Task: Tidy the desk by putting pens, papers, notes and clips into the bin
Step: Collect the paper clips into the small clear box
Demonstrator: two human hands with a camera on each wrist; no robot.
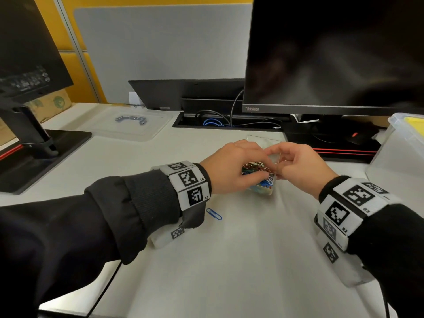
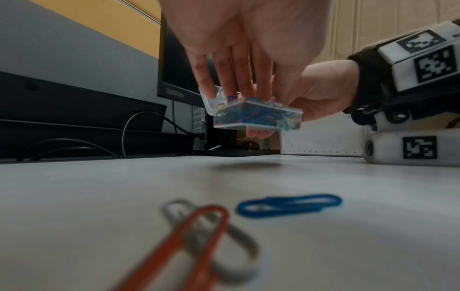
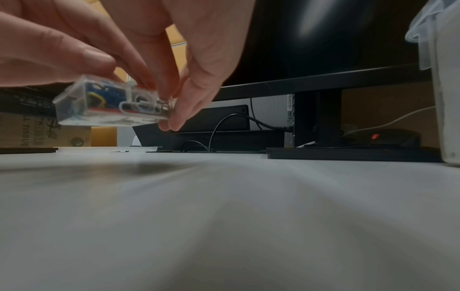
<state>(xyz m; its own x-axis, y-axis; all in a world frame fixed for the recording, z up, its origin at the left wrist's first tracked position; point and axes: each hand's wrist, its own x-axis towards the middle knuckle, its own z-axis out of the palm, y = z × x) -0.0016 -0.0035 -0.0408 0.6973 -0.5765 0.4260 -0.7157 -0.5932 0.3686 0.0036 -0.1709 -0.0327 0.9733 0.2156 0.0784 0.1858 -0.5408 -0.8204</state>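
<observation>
A small clear box of coloured paper clips hangs above the desk between both hands, its lid tipped open on the far side. My left hand reaches down over it, fingers and thumb pinching its top edges. From the right, my right hand grips the box's end, with fingers under its base. Loose on the desk by my left wrist lie a blue clip, a red clip and a grey clip. Only the blue clip shows in the head view.
The clear plastic bin stands at the right edge with yellow paper inside. Its lid lies far left. Two monitors stand on bases at the back, with a cable slot and a mouse.
</observation>
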